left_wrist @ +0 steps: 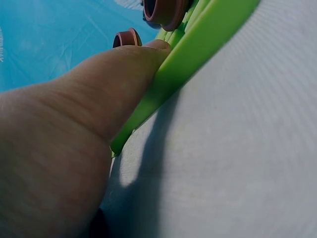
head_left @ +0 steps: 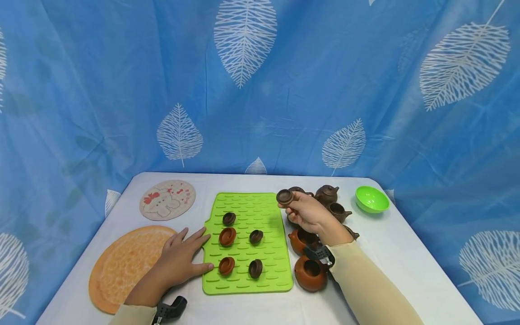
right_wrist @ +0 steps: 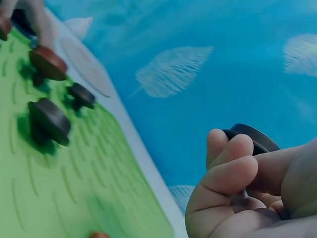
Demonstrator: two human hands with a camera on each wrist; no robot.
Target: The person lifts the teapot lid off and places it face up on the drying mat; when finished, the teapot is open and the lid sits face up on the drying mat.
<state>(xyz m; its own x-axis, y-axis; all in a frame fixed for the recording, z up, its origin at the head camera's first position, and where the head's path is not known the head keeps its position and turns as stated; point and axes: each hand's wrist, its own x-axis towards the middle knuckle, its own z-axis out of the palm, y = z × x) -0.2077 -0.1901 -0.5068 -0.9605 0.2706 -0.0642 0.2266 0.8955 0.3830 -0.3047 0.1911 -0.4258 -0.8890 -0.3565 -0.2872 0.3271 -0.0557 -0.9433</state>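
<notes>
My right hand (head_left: 310,212) pinches a dark brown teapot lid (head_left: 285,197) above the upper right corner of the green mat (head_left: 243,289). In the right wrist view the same lid (right_wrist: 253,140) shows its hollow side up, fingers wrapped around its knob. My left hand (head_left: 183,257) lies spread at the mat's left edge, with thumb and fingertips on the rim. On the mat lie several lids, among them a reddish one (head_left: 227,236), another reddish one (head_left: 226,266) and a dark one (head_left: 255,268). The left wrist view shows my thumb (left_wrist: 114,74) on the mat's edge.
Reddish teapots (head_left: 310,274) and dark brown teapots (head_left: 327,194) stand right of the mat, partly hidden by my right arm. A green bowl (head_left: 371,199) is at the back right. Left lie a round orange mat (head_left: 118,266) and a round mat with a cartoon picture (head_left: 167,200).
</notes>
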